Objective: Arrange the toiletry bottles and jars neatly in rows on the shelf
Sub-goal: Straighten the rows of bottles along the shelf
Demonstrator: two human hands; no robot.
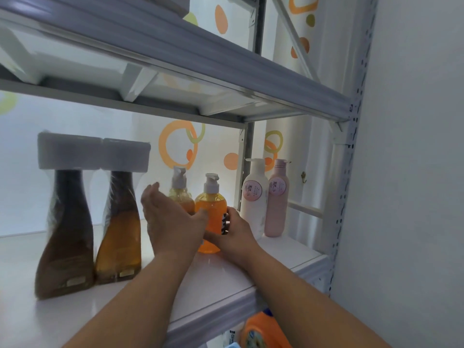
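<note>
An orange pump bottle [211, 209] stands on the white shelf [226, 275]. My right hand [232, 232] grips its right side and base. My left hand [170, 219] touches its left side with the thumb, fingers spread. Just behind it is a paler yellow pump bottle [179, 194], partly hidden by my left hand. To the right stand a white pump bottle [253, 199] and a pink pump bottle [277, 199] side by side. On the left stand two tall tapered bottles with white caps, a dark brown one [66, 237] and an amber one [120, 232].
An upper shelf [200, 59] hangs low overhead. The perforated metal upright [346, 184] and a white wall close the right side. An orange detergent bottle [263, 330] sits on the shelf below. A curtain with orange and green rings hangs behind the rack.
</note>
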